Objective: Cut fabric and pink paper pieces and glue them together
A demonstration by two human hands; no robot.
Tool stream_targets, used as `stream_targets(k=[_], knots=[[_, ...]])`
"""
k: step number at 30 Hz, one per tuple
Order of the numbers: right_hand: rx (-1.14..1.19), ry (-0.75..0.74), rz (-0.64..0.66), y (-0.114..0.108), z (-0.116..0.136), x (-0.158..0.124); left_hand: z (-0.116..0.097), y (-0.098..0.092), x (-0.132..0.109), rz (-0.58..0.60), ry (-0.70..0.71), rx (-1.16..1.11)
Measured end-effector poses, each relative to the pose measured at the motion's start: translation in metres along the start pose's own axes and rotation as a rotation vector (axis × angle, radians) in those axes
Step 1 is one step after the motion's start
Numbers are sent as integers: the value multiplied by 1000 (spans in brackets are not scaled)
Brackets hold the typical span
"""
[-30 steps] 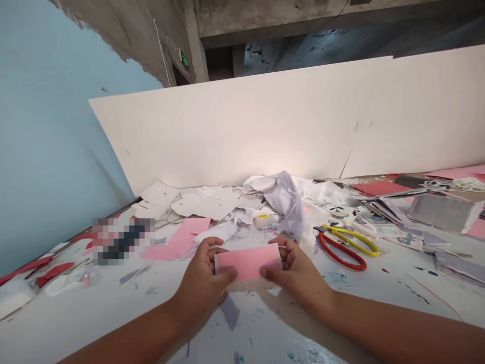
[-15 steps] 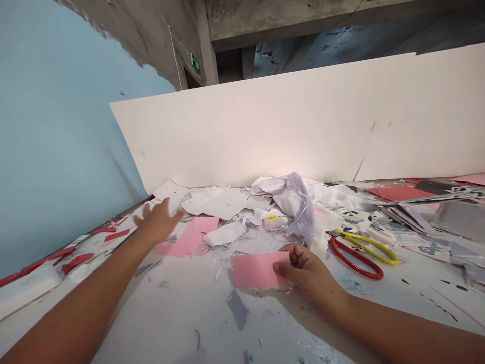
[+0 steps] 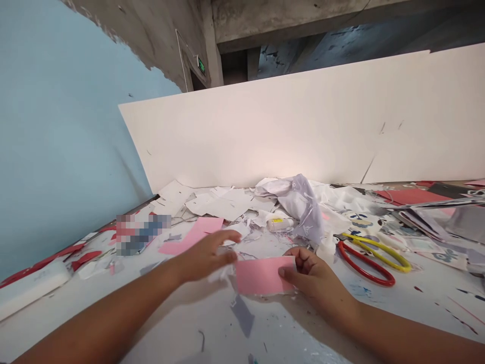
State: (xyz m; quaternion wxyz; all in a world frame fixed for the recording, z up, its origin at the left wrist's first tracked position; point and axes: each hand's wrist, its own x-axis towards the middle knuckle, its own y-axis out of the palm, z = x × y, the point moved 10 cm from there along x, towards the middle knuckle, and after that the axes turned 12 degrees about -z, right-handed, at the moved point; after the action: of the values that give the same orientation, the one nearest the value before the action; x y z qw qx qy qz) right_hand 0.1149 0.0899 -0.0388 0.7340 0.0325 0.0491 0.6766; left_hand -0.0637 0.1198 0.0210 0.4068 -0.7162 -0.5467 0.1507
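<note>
- Since the earlier frame, the left hand (image 3: pixel 202 257) has swung in from above the far-left papers and now sits just left of the card; the right hand (image 3: pixel 312 275) has stayed on the card.
- Left hand: open, fingers loosely extended and slightly spread, holding nothing. Its fingertips (image 3: pixel 227 256) are just beside the card's upper left corner, not touching it. A small white scrap (image 3: pixel 220 273) lies just under the hand.
- Right hand: partly closed, fingers curled, with the thumb (image 3: pixel 284 273) on top of the card's right end, pinching that end.
- Pink card (image 3: pixel 261 275): a flat, plain rectangle lying on the table between the hands, long side across, with its right end in the right hand.
- Edges and room: the white table (image 3: pixel 215 323) is speckled with paint and scraps. Open surface lies nearest the hands on the near side of the card; beyond them, paper is heaped.
- Beyond the left hand: a pink sheet (image 3: pixel 189 238) and white paper offcuts (image 3: pixel 222 203).
- Beyond the right hand: a glue bottle (image 3: pixel 280 224) and crumpled plastic (image 3: pixel 301 205).
- Right of the right hand: scissors (image 3: pixel 364 266) with red and yellow handles, well clear of the card.
</note>
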Motion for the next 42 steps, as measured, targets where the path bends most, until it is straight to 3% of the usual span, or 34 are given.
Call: stream_targets(k=[3, 10, 16, 20, 26, 31, 42], knots=[[-41, -31, -3, -4, 0, 1, -16, 27, -8, 36, -12, -91], [-129, 20, -35, -3, -1, 2, -6, 32, -5, 24, -128, -202], [-147, -8, -64, -1, 9, -2, -30, 48, 0, 95, -10, -23], [-191, -17, -36, -3, 11, -2, -43, 59, 7, 97, 33, -30], [-189, -31, -36, -6, 13, 0, -48, 60, 12, 111, 29, -81], [-247, -66, -43, -6, 17, -1, -53, 56, 11, 39, 36, -123], [-239, -86, -16, -4, 12, 0, -55, 60, 5, -17, 105, -32]])
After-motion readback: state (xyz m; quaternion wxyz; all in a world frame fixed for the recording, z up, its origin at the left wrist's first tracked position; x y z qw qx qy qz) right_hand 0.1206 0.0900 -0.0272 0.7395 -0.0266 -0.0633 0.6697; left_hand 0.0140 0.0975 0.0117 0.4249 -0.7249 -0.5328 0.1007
